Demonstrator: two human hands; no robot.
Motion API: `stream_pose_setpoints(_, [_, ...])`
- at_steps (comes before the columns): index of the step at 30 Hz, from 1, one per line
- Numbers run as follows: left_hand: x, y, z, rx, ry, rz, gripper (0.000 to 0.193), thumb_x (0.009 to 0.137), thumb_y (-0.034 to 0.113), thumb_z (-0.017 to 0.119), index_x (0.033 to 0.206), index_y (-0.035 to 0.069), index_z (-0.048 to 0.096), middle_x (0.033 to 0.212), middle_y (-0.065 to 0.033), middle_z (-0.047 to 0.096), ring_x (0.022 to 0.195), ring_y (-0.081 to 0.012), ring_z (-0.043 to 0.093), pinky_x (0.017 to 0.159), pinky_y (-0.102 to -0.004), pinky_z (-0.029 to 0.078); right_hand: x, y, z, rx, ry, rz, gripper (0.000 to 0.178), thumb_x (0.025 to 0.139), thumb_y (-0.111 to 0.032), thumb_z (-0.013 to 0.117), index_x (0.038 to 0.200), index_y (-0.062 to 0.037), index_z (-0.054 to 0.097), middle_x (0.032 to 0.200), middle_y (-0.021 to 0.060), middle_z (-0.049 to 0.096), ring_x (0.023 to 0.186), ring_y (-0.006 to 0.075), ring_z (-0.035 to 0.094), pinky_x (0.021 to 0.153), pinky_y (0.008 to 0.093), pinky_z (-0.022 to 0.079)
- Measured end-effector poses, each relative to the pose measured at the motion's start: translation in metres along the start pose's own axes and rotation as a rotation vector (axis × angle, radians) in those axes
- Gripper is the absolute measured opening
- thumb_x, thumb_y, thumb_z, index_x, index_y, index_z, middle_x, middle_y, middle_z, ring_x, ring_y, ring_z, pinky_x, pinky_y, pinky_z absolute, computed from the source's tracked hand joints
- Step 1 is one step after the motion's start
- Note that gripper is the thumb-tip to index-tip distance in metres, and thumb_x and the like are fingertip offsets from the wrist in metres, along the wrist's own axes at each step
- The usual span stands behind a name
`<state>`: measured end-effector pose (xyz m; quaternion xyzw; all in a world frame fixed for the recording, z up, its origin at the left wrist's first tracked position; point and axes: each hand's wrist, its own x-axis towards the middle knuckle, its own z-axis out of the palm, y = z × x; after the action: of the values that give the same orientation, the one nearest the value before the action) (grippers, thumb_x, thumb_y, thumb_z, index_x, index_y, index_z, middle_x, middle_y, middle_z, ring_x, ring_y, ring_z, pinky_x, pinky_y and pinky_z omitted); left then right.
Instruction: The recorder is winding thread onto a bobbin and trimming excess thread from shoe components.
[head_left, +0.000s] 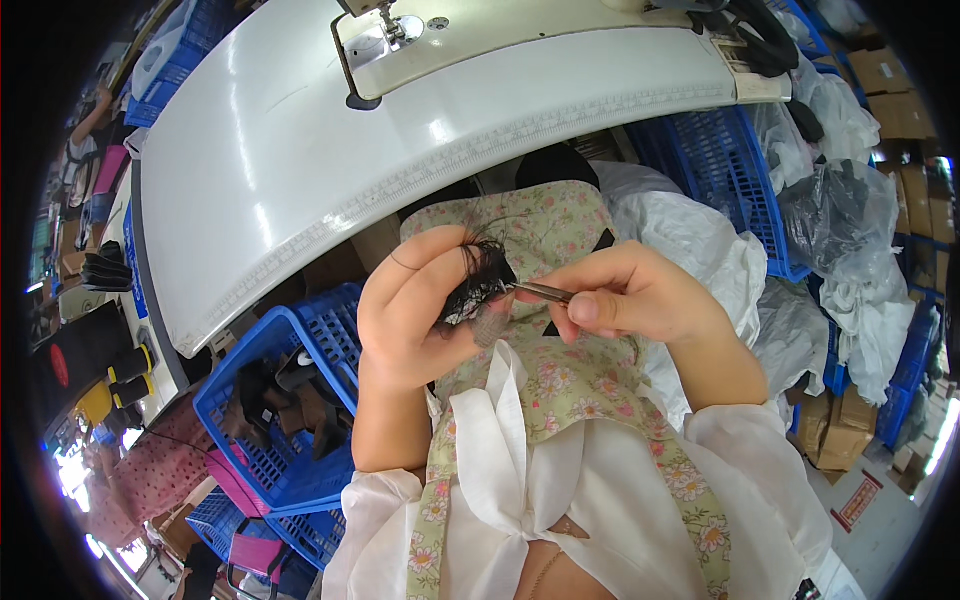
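Observation:
My left hand (415,315) is raised over my lap, fingers curled around a bundle of black hair-like strands (478,275). Loose ends stick out above the fingers. A grey, mesh-like patch (490,326) covers the left thumb tip. My right hand (625,295) pinches slim metal tweezers (545,292) between thumb and fingers. Their pointed end meets the strands beside the left fingertips; whether it grips any is too small to tell. Beneath both hands lies a floral green apron (560,385) over my lap.
Ahead is a white sewing table (290,150) with a ruler strip on its near edge and a sewing machine (385,35). A blue crate (300,400) with dark items stands left. Right are a white sack (685,240), another blue crate (715,160) and plastic bags (840,215).

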<state>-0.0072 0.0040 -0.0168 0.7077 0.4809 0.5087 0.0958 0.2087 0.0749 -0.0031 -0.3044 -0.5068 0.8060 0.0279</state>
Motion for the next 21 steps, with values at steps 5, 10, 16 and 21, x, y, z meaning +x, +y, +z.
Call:
stream_pose_setpoints(5, [-0.001, -0.005, 0.003, 0.047, 0.031, 0.023, 0.036, 0.057, 0.006, 0.077, 0.086, -0.004, 0.059, 0.087, -0.0172, 0.060, 0.070, -0.0267, 0.060, 0.061, -0.0308, 0.050, 0.006, 0.016, 0.024, -0.039, 0.242, -0.308, 0.035, 0.087, -0.025, 0.060, 0.113, -0.0030, 0.060, 0.076, 0.0013, 0.063, 0.059, 0.0039, 0.048, 0.052, 0.0184, 0.040])
stream_pose_setpoints(10, [-0.001, -0.004, 0.000, 0.107, -0.001, 0.051, 0.034, 0.059, 0.007, 0.078, 0.086, -0.003, 0.060, 0.088, -0.0173, 0.060, 0.070, -0.0255, 0.061, 0.061, -0.0304, 0.050, 0.003, 0.005, 0.021, -0.074, 0.218, -0.249, 0.033, 0.086, -0.026, 0.061, 0.111, -0.0045, 0.062, 0.073, -0.0003, 0.062, 0.055, 0.0028, 0.044, 0.048, 0.0181, 0.036])
stream_pose_setpoints(16, [-0.003, -0.006, 0.005, -0.092, 0.051, -0.039, 0.033, 0.060, 0.006, 0.077, 0.086, -0.003, 0.059, 0.089, -0.0165, 0.061, 0.070, -0.0242, 0.061, 0.061, -0.0304, 0.051, 0.002, 0.002, 0.019, 0.096, 0.091, -0.092, 0.034, 0.084, -0.027, 0.063, 0.111, -0.0050, 0.062, 0.073, -0.0005, 0.062, 0.054, 0.0022, 0.043, 0.047, 0.0171, 0.034])
stream_pose_setpoints(21, [-0.006, -0.008, 0.006, -0.166, 0.016, -0.102, 0.035, 0.061, 0.004, 0.078, 0.088, -0.002, 0.056, 0.091, -0.0186, 0.062, 0.079, -0.0225, 0.063, 0.066, -0.0298, 0.051, -0.001, 0.002, 0.018, 0.101, 0.123, -0.088, 0.035, 0.084, -0.026, 0.063, 0.112, -0.0050, 0.061, 0.073, -0.0003, 0.062, 0.055, 0.0019, 0.043, 0.047, 0.0169, 0.034])
